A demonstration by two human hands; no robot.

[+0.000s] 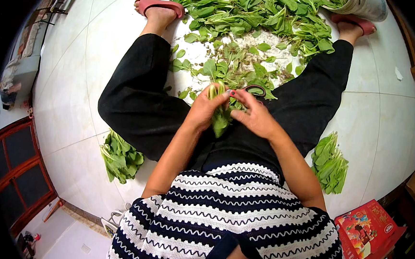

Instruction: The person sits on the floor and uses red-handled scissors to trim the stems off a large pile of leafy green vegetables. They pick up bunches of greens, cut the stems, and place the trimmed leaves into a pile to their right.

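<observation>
My left hand (206, 106) is closed around a small bunch of leafy greens (220, 125), its pale stems up between the fingers and its leaves hanging down. Close by on the right, my right hand (253, 113) has its fingers bent toward the stems, with scissors (255, 89) at its fingers; the dark handle loop shows, and the blades are hard to make out. Whether this hand grips them cannot be told. Loose leaves and trimmings (230, 59) lie on the floor between my legs. Beyond them spreads a large heap of greens (252, 10).
Bundled greens lie on the tiled floor beside my left knee (120, 157) and to my right (329, 163). A pail (364, 7) with greens stands beside my right foot. A red printed carton (368, 234) lies at the lower right.
</observation>
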